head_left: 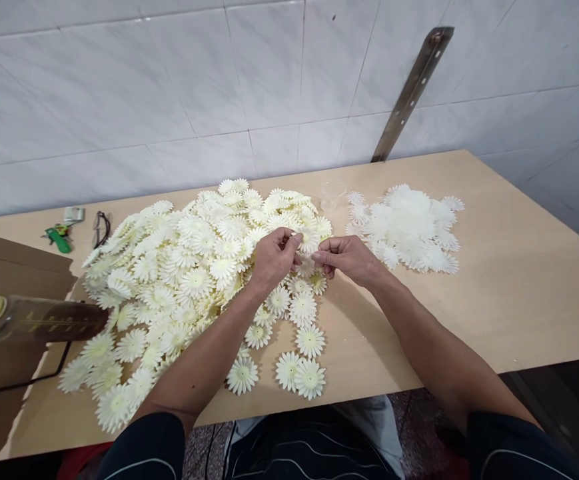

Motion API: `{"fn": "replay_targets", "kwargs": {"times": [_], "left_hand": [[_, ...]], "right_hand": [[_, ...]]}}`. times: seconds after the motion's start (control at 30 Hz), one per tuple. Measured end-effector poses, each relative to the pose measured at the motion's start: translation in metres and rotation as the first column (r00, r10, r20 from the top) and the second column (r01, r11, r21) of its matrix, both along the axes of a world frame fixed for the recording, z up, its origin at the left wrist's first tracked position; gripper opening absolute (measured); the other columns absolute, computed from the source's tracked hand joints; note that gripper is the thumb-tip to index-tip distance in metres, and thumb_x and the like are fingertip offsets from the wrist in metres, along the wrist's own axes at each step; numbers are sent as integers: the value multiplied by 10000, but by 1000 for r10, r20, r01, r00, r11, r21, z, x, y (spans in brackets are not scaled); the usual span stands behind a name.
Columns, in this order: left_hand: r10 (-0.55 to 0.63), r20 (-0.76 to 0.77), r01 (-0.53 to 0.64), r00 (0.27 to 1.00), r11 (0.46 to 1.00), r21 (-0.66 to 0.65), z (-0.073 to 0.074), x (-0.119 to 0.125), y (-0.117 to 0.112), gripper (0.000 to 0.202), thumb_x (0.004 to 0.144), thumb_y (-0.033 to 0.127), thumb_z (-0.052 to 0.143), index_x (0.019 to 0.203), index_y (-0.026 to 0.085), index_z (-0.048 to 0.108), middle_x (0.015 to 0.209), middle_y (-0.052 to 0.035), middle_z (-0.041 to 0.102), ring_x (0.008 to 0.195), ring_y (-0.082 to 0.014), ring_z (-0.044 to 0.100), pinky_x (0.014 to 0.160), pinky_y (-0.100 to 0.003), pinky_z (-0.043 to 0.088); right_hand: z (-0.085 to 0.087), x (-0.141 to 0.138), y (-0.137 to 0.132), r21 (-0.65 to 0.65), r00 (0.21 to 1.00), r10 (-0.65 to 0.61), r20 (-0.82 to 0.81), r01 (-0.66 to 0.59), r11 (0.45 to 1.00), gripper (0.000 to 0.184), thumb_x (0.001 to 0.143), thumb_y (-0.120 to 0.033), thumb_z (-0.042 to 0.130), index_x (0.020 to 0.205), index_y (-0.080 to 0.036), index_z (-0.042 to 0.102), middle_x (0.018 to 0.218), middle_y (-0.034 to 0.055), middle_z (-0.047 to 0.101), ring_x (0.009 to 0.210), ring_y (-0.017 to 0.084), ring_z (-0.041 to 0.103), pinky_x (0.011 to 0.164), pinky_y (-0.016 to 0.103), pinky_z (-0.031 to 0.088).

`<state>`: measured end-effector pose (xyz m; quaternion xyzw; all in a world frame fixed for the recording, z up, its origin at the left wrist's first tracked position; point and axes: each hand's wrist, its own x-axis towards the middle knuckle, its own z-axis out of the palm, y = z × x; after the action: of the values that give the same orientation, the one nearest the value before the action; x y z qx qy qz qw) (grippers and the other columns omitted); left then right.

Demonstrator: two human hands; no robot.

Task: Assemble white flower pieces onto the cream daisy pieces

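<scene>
My left hand (273,257) and my right hand (346,257) meet over the middle of a wooden table (519,267), both pinched on one cream daisy-shaped flower piece (306,265) held between them. Below and to the left spreads a large heap of cream-yellow flower pieces (179,280). Loose flowers (309,377) lie near the front edge. To the right of my right hand lies a smaller pile of whiter flower pieces (409,227).
A small clear plastic cup (332,193) stands behind the piles. Green-handled pliers (58,237) and a dark pair of glasses (100,228) lie at the far left. A cardboard box (14,280) sits at the left edge. A metal strip (412,90) leans against the white tiled wall.
</scene>
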<state>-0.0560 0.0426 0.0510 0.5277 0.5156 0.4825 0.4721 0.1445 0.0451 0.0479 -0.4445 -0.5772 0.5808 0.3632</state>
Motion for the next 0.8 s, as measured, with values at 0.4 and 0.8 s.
{"fn": "replay_targets", "kwargs": {"times": [0.4, 0.8], "left_hand": [[-112, 192, 138, 975, 982, -131, 3, -2, 3, 433, 884, 541, 893, 855, 211, 614, 523, 46, 612, 445, -129, 625, 445, -209, 464], [-215, 306, 293, 927, 926, -236, 19, -11, 5, 501, 804, 535, 937, 817, 215, 552, 662, 22, 656, 455, -107, 616, 403, -204, 355]], "right_hand": [[-7, 1, 0, -27, 986, 6, -165, -11, 1000, 569, 751, -580, 1008, 1112, -226, 747, 1016, 85, 751, 850, 220, 746, 580, 321, 660], [3, -1, -2, -126, 943, -77, -323, 38, 991, 679, 626, -568, 1081, 1101, -237, 726, 984, 39, 695, 835, 186, 664, 554, 271, 561]]}}
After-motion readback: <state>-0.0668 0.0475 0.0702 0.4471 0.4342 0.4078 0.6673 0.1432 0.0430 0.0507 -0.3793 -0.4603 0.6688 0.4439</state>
